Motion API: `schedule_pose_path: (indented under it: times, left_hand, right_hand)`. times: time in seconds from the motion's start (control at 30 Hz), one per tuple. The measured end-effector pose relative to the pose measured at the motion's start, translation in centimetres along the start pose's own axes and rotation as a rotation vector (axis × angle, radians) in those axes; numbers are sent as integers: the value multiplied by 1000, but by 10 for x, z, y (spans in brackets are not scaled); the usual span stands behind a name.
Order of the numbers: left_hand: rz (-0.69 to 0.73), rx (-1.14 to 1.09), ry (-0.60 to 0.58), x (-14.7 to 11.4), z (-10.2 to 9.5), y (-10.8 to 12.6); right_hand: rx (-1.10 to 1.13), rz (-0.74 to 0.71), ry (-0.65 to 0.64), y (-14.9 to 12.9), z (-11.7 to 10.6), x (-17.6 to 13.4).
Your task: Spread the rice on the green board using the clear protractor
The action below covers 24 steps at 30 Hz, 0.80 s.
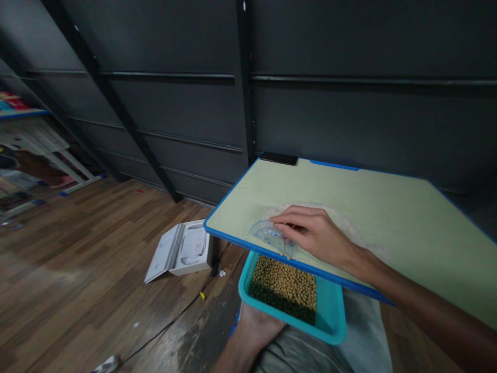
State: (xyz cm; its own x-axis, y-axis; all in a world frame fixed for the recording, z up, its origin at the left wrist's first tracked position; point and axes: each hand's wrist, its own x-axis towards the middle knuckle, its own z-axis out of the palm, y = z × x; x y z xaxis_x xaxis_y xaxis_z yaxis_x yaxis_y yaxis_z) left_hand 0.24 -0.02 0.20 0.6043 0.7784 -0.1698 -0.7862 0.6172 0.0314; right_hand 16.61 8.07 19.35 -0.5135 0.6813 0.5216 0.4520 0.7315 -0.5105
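Pale green desk (pixel 388 207) bears the right hand (pixel 314 233), fingers (pixel 285 220) pressed together flat on a clear protractor (pixel 267 233).

The right hand (pixel 314 233) presses a clear protractor (pixel 272 237) at the desk (pixel 388 217) edge above a bean tray (pixel 330 316).

no legible txt, protractor (pixel 271 235) marks too blurred to read
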Motion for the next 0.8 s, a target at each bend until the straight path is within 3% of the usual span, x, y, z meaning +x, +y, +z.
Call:
schedule_pose_path:
  times: [0.17,0.43,0.57,0.8]
  left_hand:
    - [4,16,17,-2,-1,1]
    - [38,83,23,-9,15,5]
    - [18,74,30,-10,3,8]
    - [106,131,67,-7,-21,8]
  right_hand:
    - [47,17,22,-3,-5,4]
    - [-151,159,162,10,-59,-12]
    - [-266,164,222,17,-66,-35]
    - [-377,198,299,21,-64,-60]
